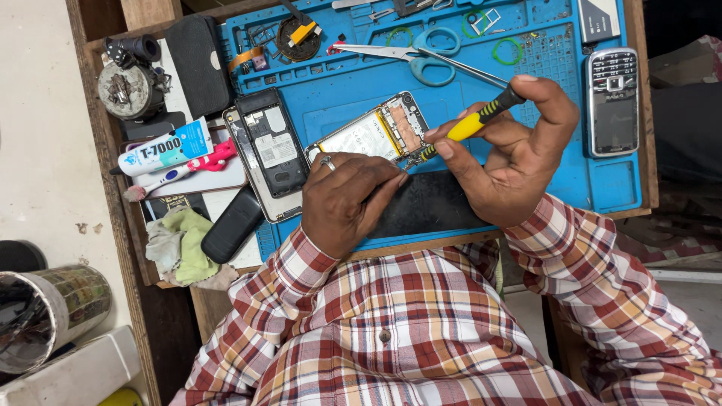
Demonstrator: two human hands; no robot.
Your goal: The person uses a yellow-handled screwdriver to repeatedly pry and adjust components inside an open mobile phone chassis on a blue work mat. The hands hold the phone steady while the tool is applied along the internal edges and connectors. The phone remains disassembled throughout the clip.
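Cluttered and narrow, the wooden counter (135, 248) carries a blue mat (602, 188) that keeps small parts from rolling away. At the mat's centre lies an opened phone (372, 134), its insides facing up. The left hand (347, 201) presses down on its near edge, fingers curled flat, apparently to steady it. The right hand (519, 154) pinches a yellow-handled screwdriver (470, 124) between thumb and fingers, tip set at the phone's lower corner, about five o'clock from its middle. Scissors (421, 56) rest at twelve o'clock, within reach. A keypad phone (611, 101) waits at three o'clock. At nine o'clock sit a back cover (269, 154), a glue tube (164, 148) and a rag (180, 244).
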